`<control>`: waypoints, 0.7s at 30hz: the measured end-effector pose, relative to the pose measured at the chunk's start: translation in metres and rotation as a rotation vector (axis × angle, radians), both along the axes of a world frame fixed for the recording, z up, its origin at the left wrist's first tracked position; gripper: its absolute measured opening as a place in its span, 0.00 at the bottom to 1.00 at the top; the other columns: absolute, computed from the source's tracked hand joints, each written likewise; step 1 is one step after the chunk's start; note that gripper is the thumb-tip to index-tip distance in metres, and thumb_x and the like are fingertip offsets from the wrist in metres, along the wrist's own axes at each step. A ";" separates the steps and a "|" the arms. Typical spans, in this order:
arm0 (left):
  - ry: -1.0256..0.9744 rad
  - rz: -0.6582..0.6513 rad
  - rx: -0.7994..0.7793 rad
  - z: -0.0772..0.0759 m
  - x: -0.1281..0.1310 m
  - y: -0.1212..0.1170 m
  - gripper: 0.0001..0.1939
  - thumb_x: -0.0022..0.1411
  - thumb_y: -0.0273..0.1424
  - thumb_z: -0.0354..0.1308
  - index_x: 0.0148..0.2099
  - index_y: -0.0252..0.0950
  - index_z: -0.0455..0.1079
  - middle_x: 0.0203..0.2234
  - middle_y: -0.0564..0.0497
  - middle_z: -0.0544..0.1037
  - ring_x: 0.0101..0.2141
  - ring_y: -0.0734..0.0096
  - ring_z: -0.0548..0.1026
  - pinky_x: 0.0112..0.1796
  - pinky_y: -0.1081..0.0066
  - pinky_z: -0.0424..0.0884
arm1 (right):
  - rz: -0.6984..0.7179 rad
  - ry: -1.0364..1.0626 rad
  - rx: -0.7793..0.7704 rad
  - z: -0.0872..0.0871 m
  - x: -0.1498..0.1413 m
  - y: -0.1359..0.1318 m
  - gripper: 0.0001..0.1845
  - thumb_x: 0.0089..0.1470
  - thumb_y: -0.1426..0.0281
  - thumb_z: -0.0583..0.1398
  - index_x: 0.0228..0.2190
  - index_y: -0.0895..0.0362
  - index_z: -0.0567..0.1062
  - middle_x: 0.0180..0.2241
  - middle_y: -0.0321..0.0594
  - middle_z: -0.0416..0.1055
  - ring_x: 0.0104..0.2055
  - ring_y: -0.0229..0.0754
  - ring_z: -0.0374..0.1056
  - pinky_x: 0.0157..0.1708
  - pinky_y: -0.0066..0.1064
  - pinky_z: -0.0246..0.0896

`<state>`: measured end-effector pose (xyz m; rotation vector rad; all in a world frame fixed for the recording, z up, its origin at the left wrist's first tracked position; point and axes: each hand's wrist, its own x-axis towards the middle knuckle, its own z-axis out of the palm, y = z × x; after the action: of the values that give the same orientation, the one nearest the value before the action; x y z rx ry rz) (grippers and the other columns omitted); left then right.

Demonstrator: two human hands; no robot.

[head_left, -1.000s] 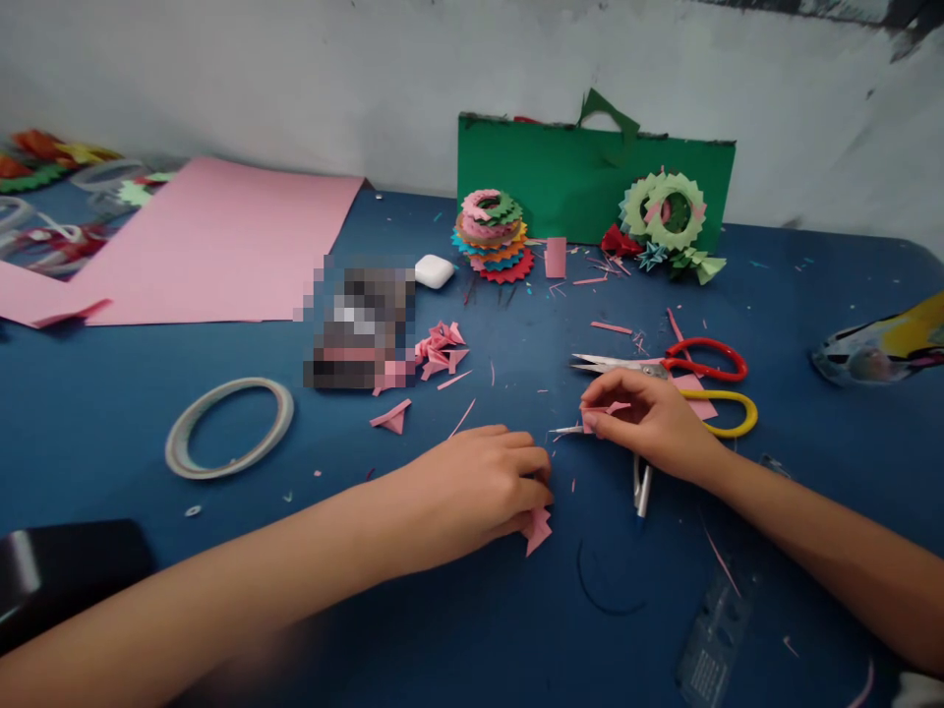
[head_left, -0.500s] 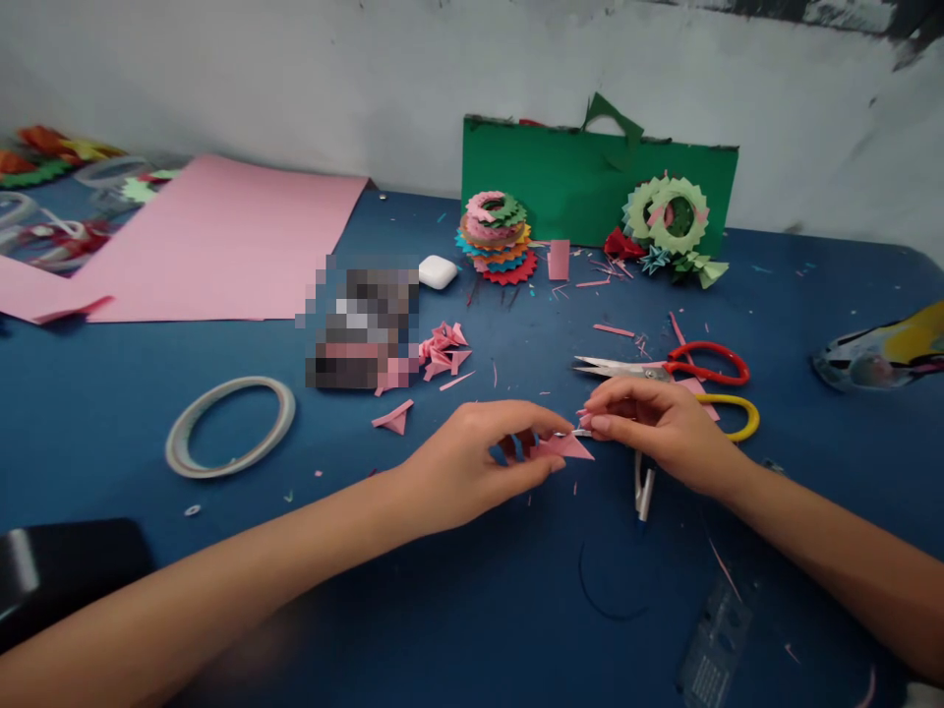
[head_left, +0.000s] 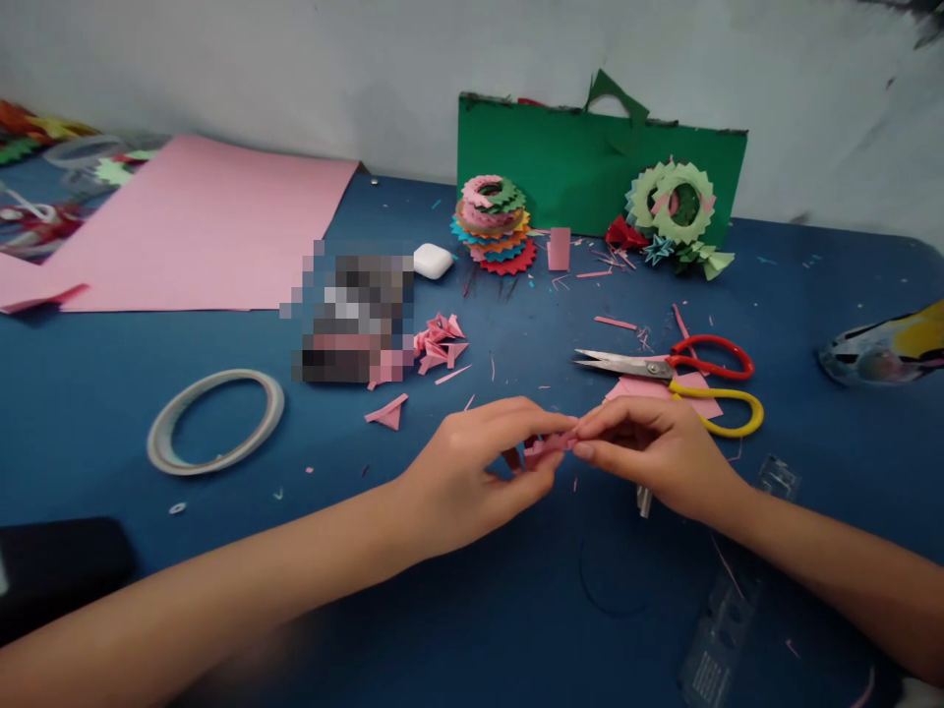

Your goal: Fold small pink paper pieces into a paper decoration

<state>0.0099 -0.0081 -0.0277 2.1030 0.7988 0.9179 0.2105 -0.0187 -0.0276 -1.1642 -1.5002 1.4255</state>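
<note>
Between my two hands is a small folded piece of pink paper (head_left: 547, 449). My left hand (head_left: 483, 457) grips it between thumb and fingers. My right hand (head_left: 656, 447) pinches its right end, fingertips meeting those of the left hand. Just behind my right hand lie scissors (head_left: 664, 369) with one red and one yellow handle loop, blades slightly apart and pointing left. Pink paper pieces (head_left: 626, 388) lie under the scissors. A thin silvery tool (head_left: 644, 501) shows below my right hand, mostly covered by it. Left of my hands are a folded pink triangle (head_left: 388, 412) and a heap of folded pink pieces (head_left: 441, 344).
A tape roll (head_left: 158, 438) lies at left, near a large pink sheet (head_left: 206, 226) and a white case (head_left: 433, 261). Stacked paper rings (head_left: 493, 231) and a green board (head_left: 560, 177) stand at the back. A clear ruler (head_left: 719, 629) lies at front right.
My right hand has come in against the pink paper, which now looks more closed up than the flat triangle before. The view has shifted slightly.
</note>
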 end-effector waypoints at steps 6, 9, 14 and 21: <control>0.114 0.082 0.265 0.002 -0.001 -0.003 0.11 0.58 0.23 0.56 0.45 0.35 0.69 0.33 0.49 0.77 0.32 0.76 0.75 0.33 0.78 0.74 | -0.044 0.061 -0.022 -0.003 -0.004 -0.004 0.06 0.45 0.69 0.66 0.25 0.56 0.74 0.29 0.38 0.75 0.31 0.37 0.72 0.28 0.26 0.69; 0.220 0.088 0.404 0.002 -0.003 -0.004 0.09 0.59 0.24 0.56 0.44 0.35 0.69 0.34 0.49 0.78 0.32 0.75 0.76 0.32 0.78 0.73 | -0.035 0.038 -0.037 -0.003 -0.004 -0.005 0.07 0.43 0.70 0.67 0.25 0.57 0.74 0.27 0.36 0.73 0.28 0.36 0.70 0.25 0.25 0.68; 0.315 0.065 0.572 0.000 -0.006 -0.005 0.11 0.59 0.26 0.58 0.45 0.33 0.68 0.35 0.49 0.78 0.32 0.74 0.77 0.29 0.78 0.72 | -0.034 0.044 -0.090 -0.003 -0.007 -0.005 0.09 0.40 0.73 0.69 0.25 0.57 0.73 0.24 0.33 0.71 0.24 0.32 0.68 0.22 0.20 0.64; 0.341 0.071 0.645 0.001 -0.006 -0.008 0.13 0.59 0.26 0.59 0.47 0.32 0.68 0.34 0.49 0.79 0.31 0.74 0.77 0.28 0.77 0.71 | -0.074 0.136 -0.100 -0.006 -0.010 -0.009 0.11 0.40 0.74 0.69 0.27 0.56 0.72 0.26 0.32 0.72 0.28 0.33 0.70 0.27 0.21 0.67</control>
<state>0.0037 -0.0163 -0.0271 2.8658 0.8205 0.9535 0.2009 -0.0282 -0.0334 -1.1466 -1.2923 1.5122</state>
